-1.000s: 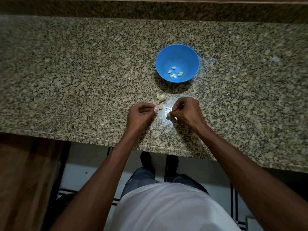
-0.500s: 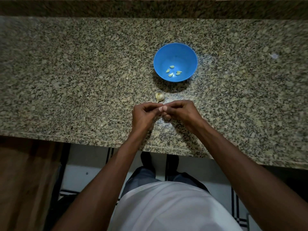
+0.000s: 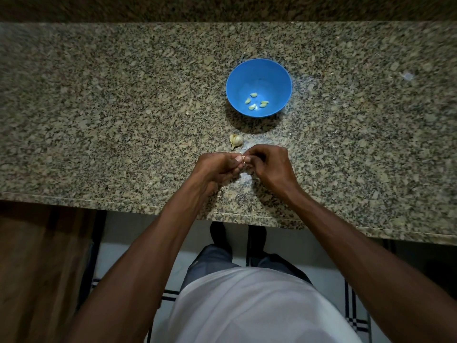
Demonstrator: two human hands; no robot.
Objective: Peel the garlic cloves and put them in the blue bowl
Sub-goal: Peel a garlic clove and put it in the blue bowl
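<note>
A blue bowl [image 3: 258, 70] stands on the granite counter [image 3: 99, 107] and holds several peeled garlic cloves [image 3: 252, 106]. Just in front of it lies a remaining piece of the garlic head [image 3: 236, 140] in its papery skin. Nearer the counter's front edge my left hand [image 3: 217, 167] and my right hand [image 3: 268, 164] meet fingertip to fingertip. Both pinch one small garlic clove [image 3: 243, 159] between them; the fingers hide most of it.
The counter's front edge [image 3: 148, 206] runs just below my hands, with floor tiles and my feet beneath. A wooden cabinet front [image 3: 37, 268] is at the lower left. A small pale scrap [image 3: 407, 76] lies far right on the counter.
My hands were a little apart a second ago. They have come together and now pinch the clove from both sides.
</note>
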